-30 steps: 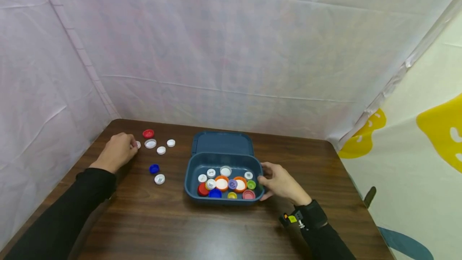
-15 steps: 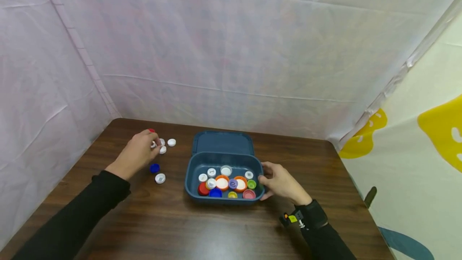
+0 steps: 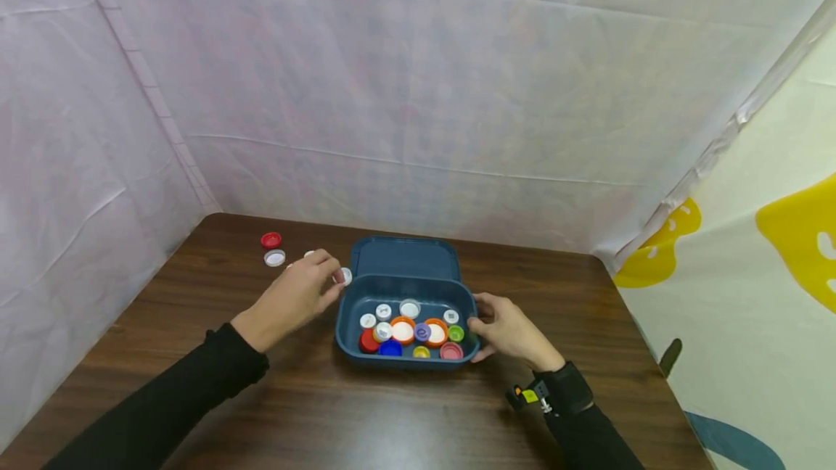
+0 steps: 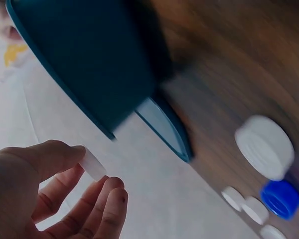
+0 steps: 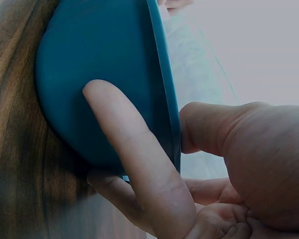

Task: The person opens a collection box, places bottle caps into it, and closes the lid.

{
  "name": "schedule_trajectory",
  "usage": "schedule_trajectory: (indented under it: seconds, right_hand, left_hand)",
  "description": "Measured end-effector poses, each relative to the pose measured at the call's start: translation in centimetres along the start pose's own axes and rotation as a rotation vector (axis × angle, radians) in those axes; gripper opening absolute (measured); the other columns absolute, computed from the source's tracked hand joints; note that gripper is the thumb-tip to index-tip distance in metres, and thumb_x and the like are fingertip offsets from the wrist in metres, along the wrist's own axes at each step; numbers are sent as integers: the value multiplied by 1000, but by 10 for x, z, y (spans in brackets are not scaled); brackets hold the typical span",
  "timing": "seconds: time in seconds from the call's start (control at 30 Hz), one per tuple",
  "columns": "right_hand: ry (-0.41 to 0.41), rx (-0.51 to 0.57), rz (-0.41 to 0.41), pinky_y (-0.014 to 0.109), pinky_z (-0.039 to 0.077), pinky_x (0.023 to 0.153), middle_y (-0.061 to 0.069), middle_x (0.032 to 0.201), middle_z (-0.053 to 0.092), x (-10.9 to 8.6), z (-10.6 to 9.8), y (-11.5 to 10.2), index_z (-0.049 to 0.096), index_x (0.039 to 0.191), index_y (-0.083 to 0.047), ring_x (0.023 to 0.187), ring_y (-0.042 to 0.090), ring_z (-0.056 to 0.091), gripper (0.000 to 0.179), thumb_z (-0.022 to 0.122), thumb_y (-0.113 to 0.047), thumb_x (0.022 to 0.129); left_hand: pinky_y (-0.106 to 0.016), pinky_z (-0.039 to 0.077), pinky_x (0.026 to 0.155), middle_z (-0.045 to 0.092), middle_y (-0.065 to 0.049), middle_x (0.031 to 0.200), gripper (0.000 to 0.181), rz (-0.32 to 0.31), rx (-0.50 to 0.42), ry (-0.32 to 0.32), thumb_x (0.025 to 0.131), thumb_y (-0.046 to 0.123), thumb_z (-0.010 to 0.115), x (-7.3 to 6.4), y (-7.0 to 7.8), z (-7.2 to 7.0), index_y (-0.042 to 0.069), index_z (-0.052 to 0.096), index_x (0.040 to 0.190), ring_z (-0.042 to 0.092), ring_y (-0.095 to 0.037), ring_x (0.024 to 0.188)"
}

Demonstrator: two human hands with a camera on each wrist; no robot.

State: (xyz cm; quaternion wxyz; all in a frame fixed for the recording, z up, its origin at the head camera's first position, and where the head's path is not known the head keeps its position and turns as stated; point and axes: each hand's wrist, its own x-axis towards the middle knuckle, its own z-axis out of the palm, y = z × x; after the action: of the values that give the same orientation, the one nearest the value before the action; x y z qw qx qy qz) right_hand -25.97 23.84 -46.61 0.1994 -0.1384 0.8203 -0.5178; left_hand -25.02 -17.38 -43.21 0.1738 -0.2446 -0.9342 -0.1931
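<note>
Head view: left hand point(image 3: 294, 298), half-curled, pinches white cap point(image 3: 347, 276) near blue box point(image 3: 398, 286); right hand point(image 3: 512, 331), spread wider, grips box's right end.

The head view looks down from above; close wrist views share the box point(image 4: 89, 55).

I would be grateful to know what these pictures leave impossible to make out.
Head view: the loose blue cap, hidden behind the left hand.
Head view: marks on the white caps in the box, too small to read.
Right wrist view: the box's contents, hidden by its wall.
</note>
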Motion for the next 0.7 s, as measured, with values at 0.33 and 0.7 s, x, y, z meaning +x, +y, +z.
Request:
schedule_trajectory:
  seconds: [0.33, 0.7]
  right_hand:
    - [4, 1, 7, 50, 74, 74, 39, 160, 63, 0, 1, 1, 44, 171, 10, 108, 33, 84, 61, 64, -7, 116]
    - [4, -5, 5, 50, 74, 74, 39, 159, 64, 0, 0, 0, 45, 171, 10, 105, 33, 84, 61, 64, -7, 116]
  left_hand:
    - [-36, 69, 84, 75, -10, 111, 14, 90, 40, -62, 99, 11, 93, 0, 24, 17, 12, 80, 101, 68, -20, 96]
    - [-42, 70, 92, 77, -11, 118, 13, 52, 34, -68, 100, 15, 93, -2, 19, 22, 13, 81, 104, 72, -25, 104]
